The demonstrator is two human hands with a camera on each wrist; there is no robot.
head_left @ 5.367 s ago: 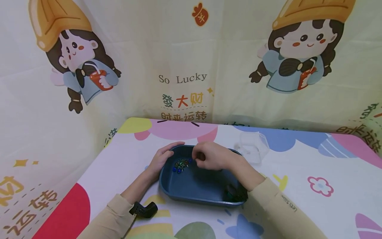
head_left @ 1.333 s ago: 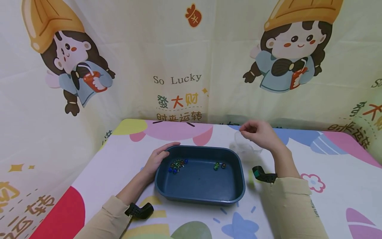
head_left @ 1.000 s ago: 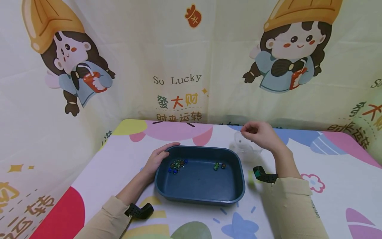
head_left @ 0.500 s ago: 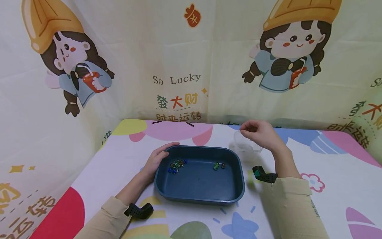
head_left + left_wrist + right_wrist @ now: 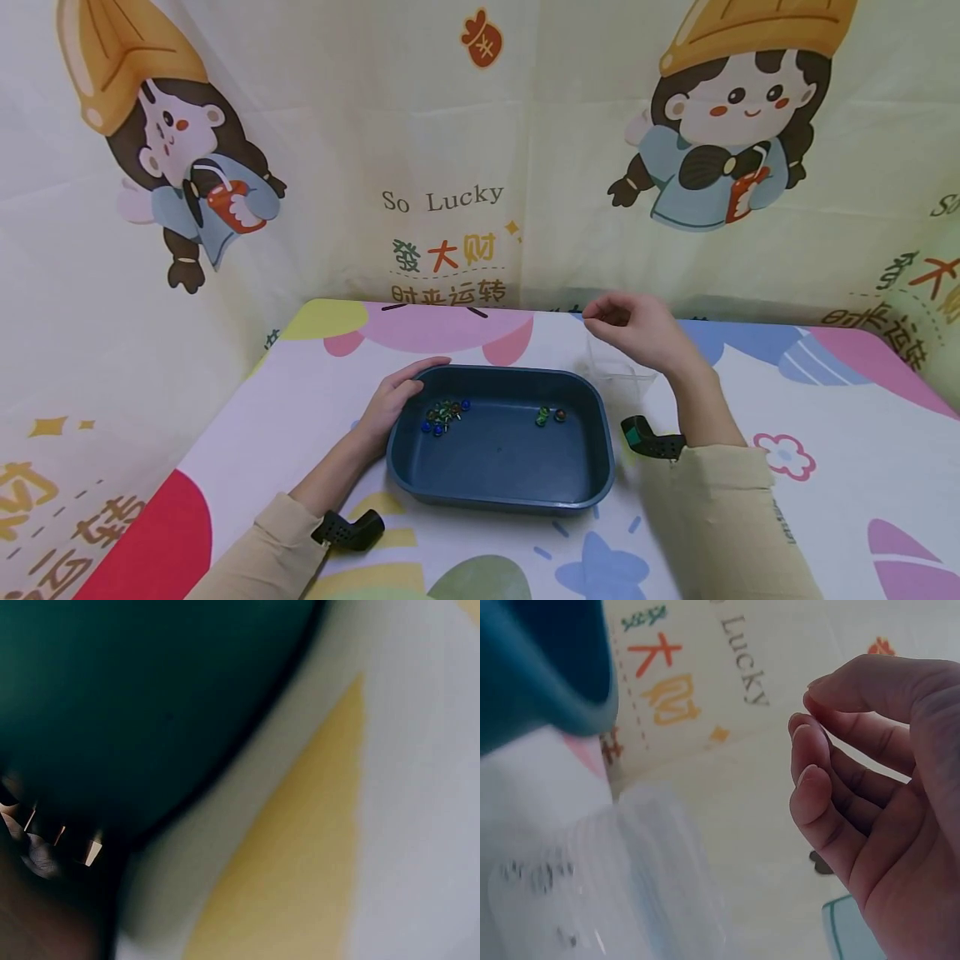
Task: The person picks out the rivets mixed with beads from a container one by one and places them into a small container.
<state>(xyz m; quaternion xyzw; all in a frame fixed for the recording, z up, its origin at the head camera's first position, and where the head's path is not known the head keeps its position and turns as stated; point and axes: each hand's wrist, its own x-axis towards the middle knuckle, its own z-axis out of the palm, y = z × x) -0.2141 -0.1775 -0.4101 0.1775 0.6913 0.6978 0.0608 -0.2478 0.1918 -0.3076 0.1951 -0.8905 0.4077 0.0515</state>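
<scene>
My left hand (image 5: 392, 405) grips the left end of a dark blue plastic tray (image 5: 501, 502), thumb over the rim. In the left wrist view, the tray's wall (image 5: 150, 690) fills the upper left. Inside lies a cluster of small glass marbles (image 5: 444, 413), green, blue and brown, with thin shiny bits among them. Green marbles (image 5: 542, 417) and a brown marble (image 5: 560, 415) sit apart at the right. My right hand (image 5: 637, 333) hovers over a clear plastic box (image 5: 617, 368), fingers loosely curled with nothing visible between them. Small dark bits (image 5: 540, 874) show through the box in the right wrist view.
The box stands behind the tray's right end, close to the back edge of the patterned table (image 5: 825, 433). A printed cloth (image 5: 450, 125) hangs behind and to the left. Black wrist cameras (image 5: 351, 531) stick out from both sleeves.
From over the tray, my right hand has gone right to the box. A small dark thing showed below its fingers one second ago; since then the hand has shifted slightly left and up.
</scene>
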